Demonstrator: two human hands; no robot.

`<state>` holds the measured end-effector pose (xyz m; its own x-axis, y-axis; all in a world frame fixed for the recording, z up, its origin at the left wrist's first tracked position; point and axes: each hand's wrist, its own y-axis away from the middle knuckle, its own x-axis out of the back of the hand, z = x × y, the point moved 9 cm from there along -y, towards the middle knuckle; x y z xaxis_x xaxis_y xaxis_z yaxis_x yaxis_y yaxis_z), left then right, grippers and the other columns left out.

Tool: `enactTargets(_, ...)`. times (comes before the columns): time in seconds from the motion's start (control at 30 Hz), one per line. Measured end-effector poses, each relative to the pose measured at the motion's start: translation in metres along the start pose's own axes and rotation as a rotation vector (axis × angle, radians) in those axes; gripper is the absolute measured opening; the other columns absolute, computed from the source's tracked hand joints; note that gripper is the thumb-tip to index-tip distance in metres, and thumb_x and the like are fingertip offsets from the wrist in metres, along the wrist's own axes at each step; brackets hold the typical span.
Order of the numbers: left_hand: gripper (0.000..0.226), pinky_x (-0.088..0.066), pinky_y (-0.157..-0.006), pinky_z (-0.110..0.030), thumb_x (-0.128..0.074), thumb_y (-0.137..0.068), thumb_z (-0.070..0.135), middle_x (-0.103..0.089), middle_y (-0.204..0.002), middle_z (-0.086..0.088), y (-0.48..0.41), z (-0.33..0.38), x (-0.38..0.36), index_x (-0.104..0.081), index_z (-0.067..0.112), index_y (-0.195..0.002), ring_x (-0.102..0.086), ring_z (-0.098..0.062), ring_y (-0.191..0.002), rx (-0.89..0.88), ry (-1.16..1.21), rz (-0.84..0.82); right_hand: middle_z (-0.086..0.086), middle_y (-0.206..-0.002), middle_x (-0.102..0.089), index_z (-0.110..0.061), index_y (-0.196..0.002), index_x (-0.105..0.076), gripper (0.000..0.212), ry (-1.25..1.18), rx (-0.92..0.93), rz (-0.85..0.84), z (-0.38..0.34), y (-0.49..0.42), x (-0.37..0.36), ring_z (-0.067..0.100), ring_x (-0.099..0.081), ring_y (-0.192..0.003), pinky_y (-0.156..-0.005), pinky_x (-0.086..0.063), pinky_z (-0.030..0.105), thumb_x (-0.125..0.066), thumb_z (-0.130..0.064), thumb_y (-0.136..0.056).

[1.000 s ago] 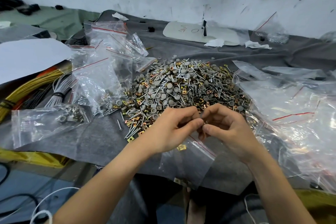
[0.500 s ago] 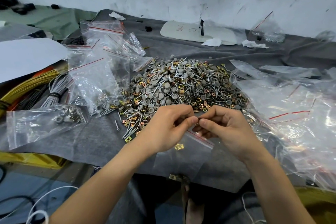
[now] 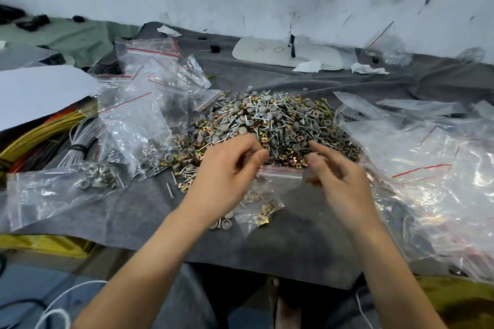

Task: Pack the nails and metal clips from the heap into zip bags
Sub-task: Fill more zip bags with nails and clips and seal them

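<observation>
Now, a small zip bag (image 3: 278, 184) lies on the table (image 3: 139, 216) just in front of the heap (image 3: 280, 125) of hardware, its red seal toward the heap and a few clips (image 3: 264, 215) in its lower end. The left hand (image 3: 227, 176) hovers over the bag's left side, fingers curled, thumb by the top corner; I cannot tell whether it pinches the plastic. The right hand (image 3: 339, 179), blurred, is just right of the bag, fingers loose and apart, holding nothing

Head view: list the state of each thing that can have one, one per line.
Zip bag: flat on the felt, clips inside, zip looks shut.
Left hand: fingers curled by the bag's top, grip unclear.
Right hand: open, holding nothing.
Heap: loose, unpacked.
Left-side bag: lying flat, parts inside.
</observation>
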<state>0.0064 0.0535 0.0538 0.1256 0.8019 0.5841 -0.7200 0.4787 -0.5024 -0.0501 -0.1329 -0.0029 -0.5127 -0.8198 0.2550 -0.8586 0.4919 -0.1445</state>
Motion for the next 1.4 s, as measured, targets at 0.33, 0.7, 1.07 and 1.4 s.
enactTargets(0.33, 0.011, -0.035, -0.059, -0.008, -0.061, -0.089, 0.015, -0.055, -0.068, 0.008, 0.009, 0.034, 0.001, -0.065, 0.007, -0.082, -0.048, -0.003, -0.062, -0.168, -0.025, -0.005, -0.009, -0.090, -0.071, -0.031, -0.094, -0.070, 0.017, -0.117, 0.356, -0.113, -0.070, 0.036, -0.022, 0.010, -0.068, -0.085, -0.076, -0.053, 0.020, -0.073, -0.022, -0.080)
enactTargets(0.7, 0.022, -0.043, -0.076, -0.010, -0.071, -0.081, 0.000, -0.059, -0.091, 0.003, 0.012, 0.045, -0.013, -0.067, 0.003, -0.102, -0.058, -0.006, -0.082, -0.239, -0.072, -0.187, -0.016, -0.087, -0.062, -0.027, -0.091, -0.060, 0.015, 0.016, 0.426, -0.083, -0.067, 0.041, -0.009, 0.006, -0.061, -0.083, -0.076, -0.044, 0.012, -0.057, -0.013, -0.087)
enactTargets(1.07, 0.019, -0.054, -0.060, -0.038, -0.041, -0.095, 0.025, -0.065, -0.091, -0.007, 0.019, 0.060, -0.012, -0.058, 0.017, -0.100, -0.063, -0.027, -0.077, -0.381, -0.193, -0.268, -0.015, -0.087, -0.064, -0.027, -0.091, -0.061, 0.016, 0.169, 0.492, -0.168, -0.075, 0.042, -0.009, 0.010, -0.063, -0.088, -0.080, -0.051, 0.028, -0.060, -0.012, -0.085)
enactTargets(1.4, 0.008, -0.044, -0.082, -0.014, -0.046, -0.096, 0.025, -0.061, -0.120, -0.004, 0.022, 0.034, 0.005, -0.054, 0.024, -0.099, -0.062, -0.013, -0.097, -0.262, -0.078, -0.155, -0.011, -0.093, -0.067, -0.024, -0.095, -0.070, 0.016, 0.262, 0.381, -0.071, -0.087, -0.024, -0.005, 0.002, -0.063, -0.086, -0.074, -0.047, 0.013, -0.068, -0.011, -0.087)
